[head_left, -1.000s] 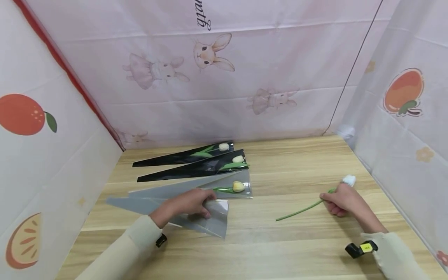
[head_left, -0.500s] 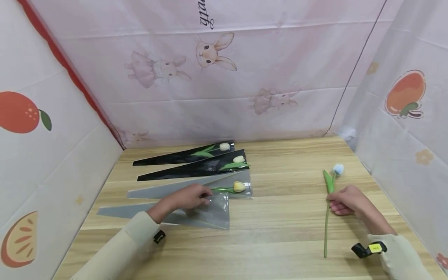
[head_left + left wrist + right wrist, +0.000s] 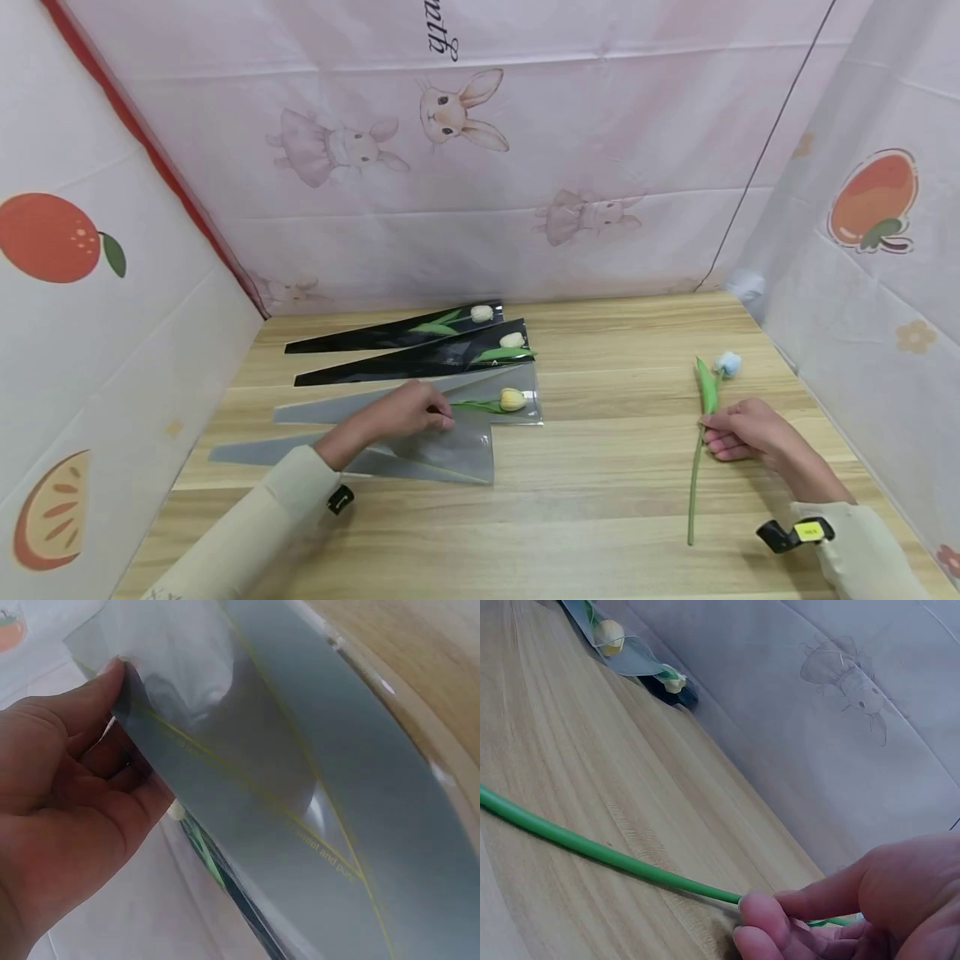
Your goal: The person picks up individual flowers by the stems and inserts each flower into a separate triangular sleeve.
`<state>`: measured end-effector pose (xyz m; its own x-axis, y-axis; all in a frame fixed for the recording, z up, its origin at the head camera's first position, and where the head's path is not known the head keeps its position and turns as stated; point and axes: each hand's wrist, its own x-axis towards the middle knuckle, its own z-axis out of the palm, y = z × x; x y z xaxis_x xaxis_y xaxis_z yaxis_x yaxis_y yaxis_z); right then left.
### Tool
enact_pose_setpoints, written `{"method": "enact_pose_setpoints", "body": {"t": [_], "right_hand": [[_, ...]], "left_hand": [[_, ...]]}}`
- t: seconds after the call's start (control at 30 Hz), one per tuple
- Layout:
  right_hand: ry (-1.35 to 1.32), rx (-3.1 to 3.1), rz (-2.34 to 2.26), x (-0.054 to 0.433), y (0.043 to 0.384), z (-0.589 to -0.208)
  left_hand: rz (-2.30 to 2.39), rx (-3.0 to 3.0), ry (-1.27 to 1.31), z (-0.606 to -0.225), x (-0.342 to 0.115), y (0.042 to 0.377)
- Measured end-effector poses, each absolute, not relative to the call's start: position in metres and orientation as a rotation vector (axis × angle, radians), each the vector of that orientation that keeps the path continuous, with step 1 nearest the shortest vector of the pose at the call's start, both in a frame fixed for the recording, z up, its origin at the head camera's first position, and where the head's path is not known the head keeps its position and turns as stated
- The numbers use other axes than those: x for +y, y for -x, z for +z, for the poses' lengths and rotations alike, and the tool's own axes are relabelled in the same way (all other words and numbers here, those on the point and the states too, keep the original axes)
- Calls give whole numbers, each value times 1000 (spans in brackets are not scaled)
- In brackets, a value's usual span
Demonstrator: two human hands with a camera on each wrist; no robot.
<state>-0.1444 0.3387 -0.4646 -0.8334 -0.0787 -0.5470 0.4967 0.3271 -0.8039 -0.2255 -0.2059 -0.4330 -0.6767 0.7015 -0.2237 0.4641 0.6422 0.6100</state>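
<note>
My left hand (image 3: pixel 408 408) pinches the upper edge of a grey flat flower sleeve (image 3: pixel 450 458) with a clear front, lying at the table's left. In the left wrist view, thumb and fingers grip the rim of that sleeve (image 3: pixel 322 817), which bears gold lines and lettering; no flower shows inside. At the table's right, my right hand (image 3: pixel 750 429) holds an artificial pale blue tulip (image 3: pixel 727 365) by its stem, bloom pointing away from me. The right wrist view shows the bare green stem (image 3: pixel 607 855) running out from between the fingertips.
Just behind lies another grey sleeve (image 3: pixel 315 410) with a yellow tulip (image 3: pixel 512 400) in it. Two black sleeves (image 3: pixel 360 369) with white tulips (image 3: pixel 482 314) lie farther back. Printed cloth walls (image 3: pixel 600 125) border the wooden table (image 3: pixel 585 533) on three sides.
My right hand has turned the tulip from slanting leftward to nearly upright in the head view, drawing its leaf into sight. The grey sleeve's wide end has swung slightly away from me with my left hand.
</note>
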Motion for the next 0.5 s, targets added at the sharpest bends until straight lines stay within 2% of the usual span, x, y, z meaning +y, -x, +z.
{"method": "enact_pose_setpoints", "body": {"t": [0.5], "right_hand": [[-301,2097,-1513,339,146,-461]], "left_hand": [[772,2556,-836,-407,-213,228]]}}
